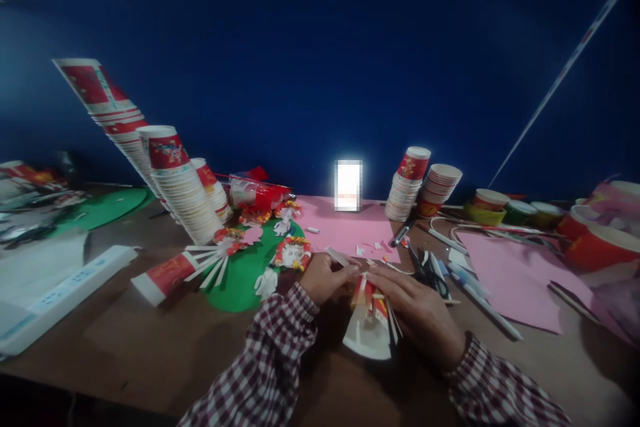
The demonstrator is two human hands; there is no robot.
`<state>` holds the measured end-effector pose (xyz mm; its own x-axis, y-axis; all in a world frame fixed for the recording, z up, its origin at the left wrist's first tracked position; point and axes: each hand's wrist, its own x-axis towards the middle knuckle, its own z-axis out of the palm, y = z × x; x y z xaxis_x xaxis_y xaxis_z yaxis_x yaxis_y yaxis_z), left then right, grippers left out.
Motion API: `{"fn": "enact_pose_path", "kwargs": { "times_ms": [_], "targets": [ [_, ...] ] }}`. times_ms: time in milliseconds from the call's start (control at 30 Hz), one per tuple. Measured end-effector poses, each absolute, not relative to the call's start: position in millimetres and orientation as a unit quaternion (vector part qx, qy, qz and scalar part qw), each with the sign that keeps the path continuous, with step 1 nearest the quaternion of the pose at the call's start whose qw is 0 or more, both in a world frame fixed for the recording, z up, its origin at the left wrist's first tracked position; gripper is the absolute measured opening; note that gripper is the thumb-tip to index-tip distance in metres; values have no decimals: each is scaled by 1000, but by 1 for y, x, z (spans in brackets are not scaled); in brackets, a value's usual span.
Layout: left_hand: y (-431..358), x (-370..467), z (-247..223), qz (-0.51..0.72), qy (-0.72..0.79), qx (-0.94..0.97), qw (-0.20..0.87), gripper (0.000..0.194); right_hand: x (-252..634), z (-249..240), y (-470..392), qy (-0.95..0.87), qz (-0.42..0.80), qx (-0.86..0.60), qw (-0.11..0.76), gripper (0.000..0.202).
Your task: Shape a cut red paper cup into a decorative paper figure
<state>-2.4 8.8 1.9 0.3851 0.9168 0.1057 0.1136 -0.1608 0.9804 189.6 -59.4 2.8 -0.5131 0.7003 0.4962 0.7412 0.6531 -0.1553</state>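
Brown counter [100,360], cut red-and-white paper cup [367,341].
Left hand [323,278] and right hand [420,312] each close their grip on the cup, which sits between them. Its long strips are already cut but stick out loosely, so it looks only partly made.

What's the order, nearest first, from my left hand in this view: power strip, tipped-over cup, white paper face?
From your left hand:
1. White paper face, just left, on the green sheet.
2. Tipped-over cup, farther left.
3. Power strip, far left.
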Motion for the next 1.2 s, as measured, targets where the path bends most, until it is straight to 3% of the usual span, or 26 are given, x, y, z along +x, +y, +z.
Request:
{"fn": "enact_pose_path", "kwargs": {
  "times_ms": [300,867,1200],
  "targets": [
    [9,-11,8,301,389,519,700,27,188,5,-60,-887,-33,-392,244,42],
    [9,-11,6,305,398,490,712,29,187,2,-62,-887,-46,-388,248,42],
    [9,-3,4,381,359,421,741,35,183,3,-63,-859,-48,-428,276,42]
  ]
}}
